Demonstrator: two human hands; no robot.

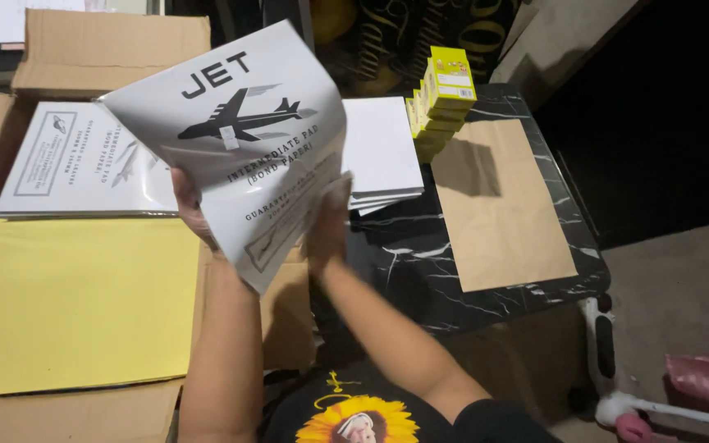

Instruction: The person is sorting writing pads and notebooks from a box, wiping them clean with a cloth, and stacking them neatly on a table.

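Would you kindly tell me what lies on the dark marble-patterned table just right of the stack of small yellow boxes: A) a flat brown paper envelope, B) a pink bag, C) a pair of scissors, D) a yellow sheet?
A: a flat brown paper envelope lies on the marble table beside the yellow boxes.

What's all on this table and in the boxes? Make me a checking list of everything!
surface: black marble-look table, bare in the middle.
job's things: white paper pad with a plane picture, held up tilted.
clutter: white pad stack, yellow small boxes, brown envelope; yellow sheets and another pad in a cardboard box.
grippers: left hand and right hand both grip the pad.
cables: nothing seen.
surroundings: dim floor, pink and white scooter.
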